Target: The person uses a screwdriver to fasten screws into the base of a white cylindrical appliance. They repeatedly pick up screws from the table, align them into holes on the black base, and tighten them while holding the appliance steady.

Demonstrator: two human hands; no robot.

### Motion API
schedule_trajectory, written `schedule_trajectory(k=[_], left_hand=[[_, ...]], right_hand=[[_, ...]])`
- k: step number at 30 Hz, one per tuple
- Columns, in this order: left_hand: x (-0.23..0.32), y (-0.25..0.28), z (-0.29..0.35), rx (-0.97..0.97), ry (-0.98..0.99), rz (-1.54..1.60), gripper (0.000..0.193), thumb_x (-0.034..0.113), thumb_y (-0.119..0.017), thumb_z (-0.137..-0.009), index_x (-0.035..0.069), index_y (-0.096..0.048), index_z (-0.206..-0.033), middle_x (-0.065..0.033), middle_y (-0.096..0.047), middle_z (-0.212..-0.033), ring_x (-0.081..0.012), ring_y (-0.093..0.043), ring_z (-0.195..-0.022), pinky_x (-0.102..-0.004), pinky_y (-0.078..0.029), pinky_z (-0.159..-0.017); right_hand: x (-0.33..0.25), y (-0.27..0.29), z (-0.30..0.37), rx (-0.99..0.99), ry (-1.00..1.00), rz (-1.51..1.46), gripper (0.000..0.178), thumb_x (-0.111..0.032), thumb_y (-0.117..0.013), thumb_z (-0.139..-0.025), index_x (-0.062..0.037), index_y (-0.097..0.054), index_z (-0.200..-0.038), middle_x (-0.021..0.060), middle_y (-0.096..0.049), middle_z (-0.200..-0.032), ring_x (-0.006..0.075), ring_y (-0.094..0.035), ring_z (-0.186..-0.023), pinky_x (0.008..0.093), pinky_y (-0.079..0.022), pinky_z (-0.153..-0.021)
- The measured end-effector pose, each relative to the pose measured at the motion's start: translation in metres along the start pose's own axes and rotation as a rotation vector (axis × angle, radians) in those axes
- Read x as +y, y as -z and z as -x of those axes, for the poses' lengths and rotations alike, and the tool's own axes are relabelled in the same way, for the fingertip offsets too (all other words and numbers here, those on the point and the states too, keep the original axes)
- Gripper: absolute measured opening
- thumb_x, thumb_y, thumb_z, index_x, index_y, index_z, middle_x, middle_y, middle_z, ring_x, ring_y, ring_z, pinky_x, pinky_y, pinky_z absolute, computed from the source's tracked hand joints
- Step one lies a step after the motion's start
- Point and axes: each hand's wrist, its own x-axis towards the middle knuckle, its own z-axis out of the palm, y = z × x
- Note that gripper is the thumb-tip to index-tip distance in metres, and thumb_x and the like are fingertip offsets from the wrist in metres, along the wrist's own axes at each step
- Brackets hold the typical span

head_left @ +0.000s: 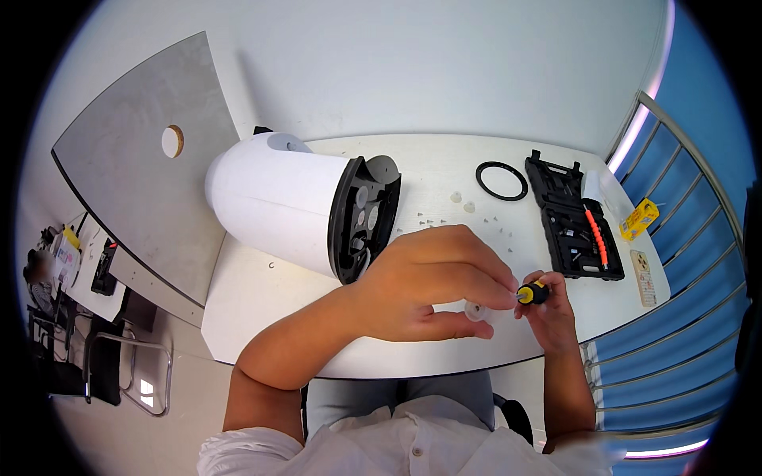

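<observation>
My left hand [429, 282] reaches across the near side of the table, thumb and fingers curved around a small clear round part [476, 310]. My right hand [550, 313] grips a short screwdriver [533, 293] with a black and yellow handle. Its metal shaft points left, close to my left fingertips. Left of my hands a large white rounded housing [278, 202] lies on its side. Its black-rimmed end [367, 218] faces right and shows round fittings inside; my left hand hides part of the lower rim.
Several small screws [429, 222] and two translucent discs [468, 207] lie beyond my hands. A black ring [502, 181], an opened black tool case [571, 238] and a yellow box [639, 220] are farther right. A grey partition [151, 166] stands left, a metal railing [698, 170] right.
</observation>
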Motion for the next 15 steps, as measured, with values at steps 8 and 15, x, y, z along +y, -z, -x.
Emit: schedule_trajectory(k=[8, 15], left_hand=[[0.009, -0.007, -0.003, -0.008, 0.023, -0.022, 0.029, 0.013, -0.081, -0.063, 0.008, -0.069, -0.089, -0.0041, -0.065, -0.094, -0.0189, -0.06, -0.081, -0.0285, -0.048, -0.066], [0.012, -0.009, -0.001, 0.034, 0.05, -0.036, 0.032, 0.012, -0.082, -0.062, 0.006, -0.067, -0.09, -0.0063, -0.064, -0.092, -0.0189, -0.06, -0.08, -0.0283, -0.048, -0.066]], right_hand=[[0.006, -0.003, -0.002, 0.002, -0.047, -0.067, 0.038, -0.007, -0.06, -0.082, -0.0136, -0.042, -0.114, 0.0114, -0.043, -0.115, 0.0212, -0.053, -0.098, 0.0337, -0.049, -0.075], [0.007, -0.008, -0.003, 0.01, -0.05, -0.086, 0.037, -0.003, -0.058, -0.081, -0.0142, -0.042, -0.113, 0.011, -0.043, -0.116, 0.021, -0.053, -0.098, 0.0336, -0.049, -0.074]])
